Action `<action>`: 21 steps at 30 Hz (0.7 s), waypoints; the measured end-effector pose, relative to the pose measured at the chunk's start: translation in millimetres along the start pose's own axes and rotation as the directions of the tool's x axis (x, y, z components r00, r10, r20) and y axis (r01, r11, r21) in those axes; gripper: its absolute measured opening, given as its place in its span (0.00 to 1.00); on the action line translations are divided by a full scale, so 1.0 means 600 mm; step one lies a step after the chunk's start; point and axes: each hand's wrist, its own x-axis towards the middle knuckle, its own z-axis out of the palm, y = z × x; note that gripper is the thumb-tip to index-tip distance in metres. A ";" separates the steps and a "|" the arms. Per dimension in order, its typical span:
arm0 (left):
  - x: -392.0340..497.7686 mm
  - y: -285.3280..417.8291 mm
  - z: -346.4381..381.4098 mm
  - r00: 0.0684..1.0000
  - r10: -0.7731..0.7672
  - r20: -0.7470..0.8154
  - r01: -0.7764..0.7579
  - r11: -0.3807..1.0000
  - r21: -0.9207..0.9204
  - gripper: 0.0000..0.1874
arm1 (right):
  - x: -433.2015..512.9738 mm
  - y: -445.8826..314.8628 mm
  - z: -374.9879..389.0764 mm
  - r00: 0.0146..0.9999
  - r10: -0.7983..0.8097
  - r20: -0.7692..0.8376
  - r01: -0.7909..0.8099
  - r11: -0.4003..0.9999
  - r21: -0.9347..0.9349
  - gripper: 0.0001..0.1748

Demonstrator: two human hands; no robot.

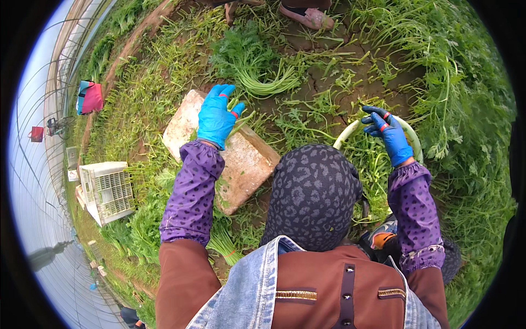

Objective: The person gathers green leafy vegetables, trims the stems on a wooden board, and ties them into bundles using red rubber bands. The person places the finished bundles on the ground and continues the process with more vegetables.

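My left hand [215, 117], in a blue glove with red bands on the fingers, is closed around a few cut green stems [243, 124]. It is above a worn, stained foam block [248, 166] set at an angle on the ground. My right hand [388, 135], gloved in darker blue, hangs with bent fingers over a pale curved rim [414, 137], perhaps of a basin. Green trimmings [372, 164] show inside that rim. Nothing is visible in the right fingers, but the palm is hidden. Beyond the block lies a bunch of feathery-leaved greens [263, 66].
Uncut greens [464, 123] stand thickly on the right. A banded bunch [224, 242] lies by my left side. At left are a white plastic crate [107, 191] and a pink-and-blue bag [89, 98]. Another person's shoe [308, 17] is at the top, amid cut stubble.
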 end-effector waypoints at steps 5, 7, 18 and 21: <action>0.193 0.074 0.131 0.837 -0.165 0.522 0.007 0.956 0.292 0.38 | 0.018 0.010 -0.034 1.000 0.010 0.002 -0.011 1.000 0.025 0.18; 0.215 0.063 0.191 0.754 -0.232 0.615 -0.130 0.865 0.485 0.44 | 0.013 0.019 -0.041 1.000 -0.012 0.002 0.012 0.998 0.054 0.18; 0.200 -0.032 0.328 0.669 -0.331 0.665 -0.300 0.699 0.649 0.37 | 0.013 0.054 -0.021 0.999 0.039 0.023 -0.043 0.979 0.199 0.18; 0.199 -0.015 0.315 0.672 -0.312 0.672 -0.352 0.663 0.660 0.32 | 0.018 0.054 -0.015 0.997 0.063 0.033 -0.068 0.979 0.192 0.17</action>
